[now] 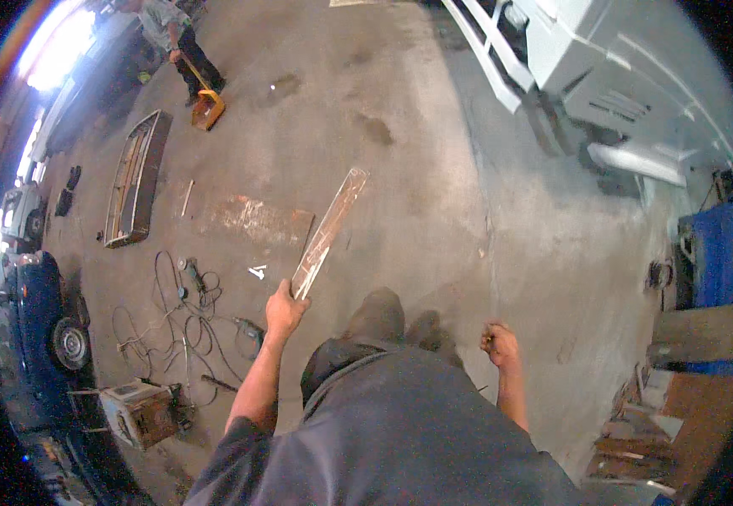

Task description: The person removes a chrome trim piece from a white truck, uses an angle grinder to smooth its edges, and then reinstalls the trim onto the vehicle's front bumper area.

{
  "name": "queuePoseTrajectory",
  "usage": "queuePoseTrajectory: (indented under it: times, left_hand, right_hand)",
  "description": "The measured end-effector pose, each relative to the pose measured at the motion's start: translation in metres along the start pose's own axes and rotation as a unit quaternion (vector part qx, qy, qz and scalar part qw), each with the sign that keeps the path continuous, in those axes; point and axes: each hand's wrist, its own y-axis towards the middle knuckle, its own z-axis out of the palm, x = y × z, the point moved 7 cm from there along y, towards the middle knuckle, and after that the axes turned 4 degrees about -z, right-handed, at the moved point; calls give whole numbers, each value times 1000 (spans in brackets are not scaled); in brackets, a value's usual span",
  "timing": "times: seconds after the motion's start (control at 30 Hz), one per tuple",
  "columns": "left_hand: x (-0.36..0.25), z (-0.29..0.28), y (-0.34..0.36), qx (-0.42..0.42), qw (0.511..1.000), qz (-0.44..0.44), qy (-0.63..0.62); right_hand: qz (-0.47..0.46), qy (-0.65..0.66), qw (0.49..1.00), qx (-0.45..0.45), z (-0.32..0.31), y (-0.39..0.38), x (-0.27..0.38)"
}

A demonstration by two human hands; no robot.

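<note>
My left hand (285,310) is closed round the lower end of a long, flat strip (333,228), brown and scuffed with pale edges. The strip tilts up and to the right, away from my body. Off to my right, my right hand (500,344) is held with its fingers curled in. Whether anything small sits in those fingers is hidden. Beyond the strip, to its left, a worn rectangular sheet (269,221) with pale scrapes lies on the floor.
Tangled cables (194,316) and an angle grinder (250,329) lie at left, near a boxy machine (140,413). Farther off are a long metal frame (137,179) and a person (177,42) holding a yellow-orange long-handled scoop (207,110). A white vehicle (628,76) stands far right; boards (704,422) pile at right.
</note>
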Motion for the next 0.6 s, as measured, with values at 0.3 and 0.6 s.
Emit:
queuePoseTrajectory:
  times: [0.3, 0.6]
  left_hand:
    - [-86, 3, 50, 15, 987, -69, -142]
    - [-169, 7, 293, 37, 984, -22, -172]
  right_hand:
    - [-5, -252, 924, 287, 264, 90, 185]
    - [-13, -342, 858, 382, 461, 204, 298]
